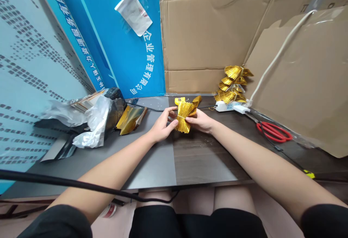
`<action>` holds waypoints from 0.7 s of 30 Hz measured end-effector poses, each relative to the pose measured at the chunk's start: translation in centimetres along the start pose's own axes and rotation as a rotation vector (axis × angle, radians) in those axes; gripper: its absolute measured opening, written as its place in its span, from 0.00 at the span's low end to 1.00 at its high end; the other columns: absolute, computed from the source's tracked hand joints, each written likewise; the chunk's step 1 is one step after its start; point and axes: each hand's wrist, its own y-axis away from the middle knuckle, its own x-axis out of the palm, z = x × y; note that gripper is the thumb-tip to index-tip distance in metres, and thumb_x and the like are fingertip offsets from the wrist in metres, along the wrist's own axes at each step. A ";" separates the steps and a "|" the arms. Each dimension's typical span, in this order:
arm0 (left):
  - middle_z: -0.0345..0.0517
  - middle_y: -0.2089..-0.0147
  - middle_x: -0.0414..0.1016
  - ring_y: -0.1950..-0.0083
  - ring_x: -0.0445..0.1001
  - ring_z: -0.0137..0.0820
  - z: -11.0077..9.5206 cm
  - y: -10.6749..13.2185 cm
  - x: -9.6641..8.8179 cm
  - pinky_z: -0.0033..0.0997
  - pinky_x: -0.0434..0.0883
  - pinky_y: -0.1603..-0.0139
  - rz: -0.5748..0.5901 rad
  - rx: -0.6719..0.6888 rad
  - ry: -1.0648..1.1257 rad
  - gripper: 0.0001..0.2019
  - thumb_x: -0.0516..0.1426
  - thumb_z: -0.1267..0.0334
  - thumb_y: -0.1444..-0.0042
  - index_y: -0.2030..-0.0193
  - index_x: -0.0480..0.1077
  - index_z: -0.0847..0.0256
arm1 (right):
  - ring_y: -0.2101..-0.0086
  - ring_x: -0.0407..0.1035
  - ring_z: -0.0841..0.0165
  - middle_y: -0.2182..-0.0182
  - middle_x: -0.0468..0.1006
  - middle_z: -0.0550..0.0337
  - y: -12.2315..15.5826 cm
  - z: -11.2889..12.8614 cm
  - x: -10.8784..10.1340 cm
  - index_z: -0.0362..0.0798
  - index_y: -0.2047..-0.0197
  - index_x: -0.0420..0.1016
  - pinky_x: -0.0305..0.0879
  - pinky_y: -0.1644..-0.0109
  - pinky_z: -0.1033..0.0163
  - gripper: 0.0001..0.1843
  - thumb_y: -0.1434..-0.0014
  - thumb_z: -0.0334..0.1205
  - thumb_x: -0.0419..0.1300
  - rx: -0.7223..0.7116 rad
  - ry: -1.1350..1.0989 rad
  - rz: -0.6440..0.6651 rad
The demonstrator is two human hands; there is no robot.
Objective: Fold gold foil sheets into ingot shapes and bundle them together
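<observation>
Right hand [200, 121]: clamped on pleated gold bundle [186, 111], near its tie [181, 116].
Left hand [162, 126]: thumb and fingers apart, at the bundle's left edge.
Gold bundle: between hands, over bench [152, 162].
Pleats [184, 127]: best supported lightly, tie kept centred.

**Where Blue Meets Brown**

A flat tabletop [152, 162], smooth grey on the left and dark wood-grain on the right, runs up to a bright-blue upright panel [108, 31] printed with white Chinese characters. Beside it rises a creased brown cardboard sheet [201, 31] forming the rest of the backdrop. At far left, a pale-blue panel [24, 35] carries rows of dark printed text, while at right a second tan cardboard piece [304, 75] slants inward. Below lies a pale pinkish floor [277, 212], with thin dark bars [29, 212] under the table's left end. Soft light puts a sheen on the grey surface.
</observation>
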 end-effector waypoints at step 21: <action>0.51 0.44 0.67 0.52 0.73 0.32 -0.3 -0.2 1.0 0.34 0.74 0.51 0.051 -0.230 0.356 0.42 0.62 0.33 0.49 0.37 0.52 0.55 | 0.45 0.74 0.57 0.45 0.79 0.51 0.4 -0.3 -0.8 0.51 0.50 0.74 0.65 0.34 0.44 0.36 0.59 0.53 0.80 0.116 -0.140 0.042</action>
